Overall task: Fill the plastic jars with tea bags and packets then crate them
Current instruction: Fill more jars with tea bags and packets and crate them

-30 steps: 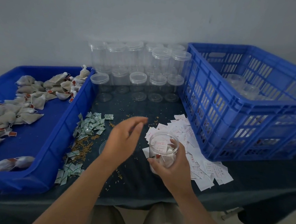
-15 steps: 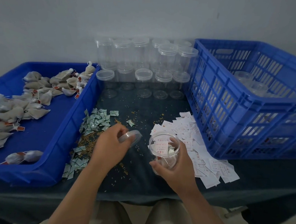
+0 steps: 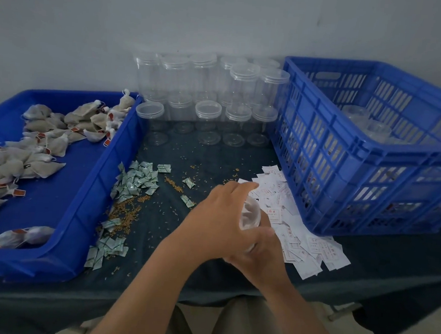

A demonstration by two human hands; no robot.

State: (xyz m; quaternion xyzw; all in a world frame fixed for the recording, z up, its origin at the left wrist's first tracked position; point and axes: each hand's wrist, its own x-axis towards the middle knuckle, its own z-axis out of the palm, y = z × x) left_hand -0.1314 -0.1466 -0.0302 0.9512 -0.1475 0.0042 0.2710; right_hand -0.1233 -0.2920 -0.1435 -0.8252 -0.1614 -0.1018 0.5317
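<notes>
A small clear plastic jar [image 3: 250, 216] sits between both hands, just above the dark cloth-covered desk [image 3: 156, 243]. Its long axis runs roughly upright, leaning a little, with the top end under the left palm. Most of it is hidden, and I cannot tell what it contains.

The left hand [image 3: 218, 219] lies over the jar's top with its fingers curled down around it. The right hand [image 3: 260, 250] grips the lower part, fingers wrapped round the wall.

To the right of the hands and further back, a blue slatted plastic crate [image 3: 359, 148] holds a few clear lidded jars [image 3: 373, 128]. Straight beyond the hands stand rows of empty transparent round jars [image 3: 210, 114], some stacked. Left of the left hand, a shallow blue plastic tray [image 3: 80, 209] holds soft grey-brown pyramid tea bags [image 3: 46, 139] with red tags.

Small green-white crinkled packets [image 3: 137, 182] and loose brown grains [image 3: 125, 212] lie between the tray and the left hand. Flat white printed paper slips [image 3: 310, 248] spread under and to the right of the right hand.
</notes>
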